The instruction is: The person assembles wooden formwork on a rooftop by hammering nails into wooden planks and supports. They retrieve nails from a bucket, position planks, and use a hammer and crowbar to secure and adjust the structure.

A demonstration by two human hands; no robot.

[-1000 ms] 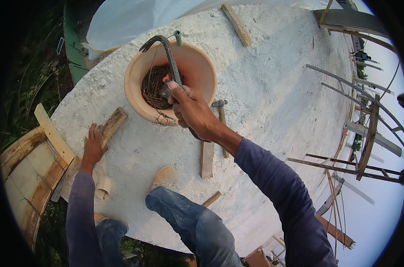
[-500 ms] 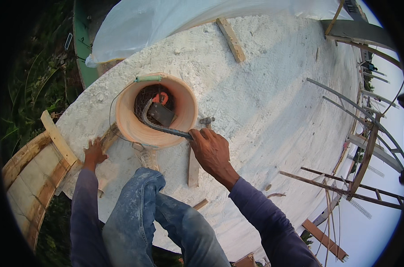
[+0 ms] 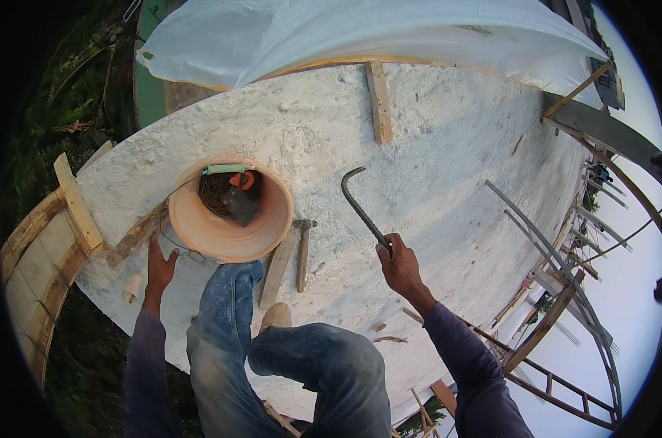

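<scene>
My right hand (image 3: 402, 271) is closed round one end of a hooked pry bar (image 3: 360, 212) that looks bent from ribbed steel bar. Its hook points up and away, over the pale surface. My left hand (image 3: 161, 266) has its fingers stretched out, next to a wooden plank (image 3: 137, 237) and left of the bucket; nothing shows in it. The orange-tan bucket (image 3: 274, 212) holds a coil of thin dark wire (image 3: 213, 193), an orange-red round item (image 3: 245, 179) and a dark flat block (image 3: 240, 206). Right of the bucket lies a hammer (image 3: 302, 259).
A board (image 3: 278, 270) lies beside the hammer, and a wooden batten (image 3: 379, 102) lies farther off. White plastic sheeting (image 3: 331, 36) covers the far edge. Wooden formwork (image 3: 54, 255) curves at left, above greenery. Metal frames (image 3: 557, 255) stand at right along the edge.
My right hand has lifted the pry bar out of the bucket and moved it right. My left hand has shifted slightly. The view has turned, bringing the hammer fully into sight.
</scene>
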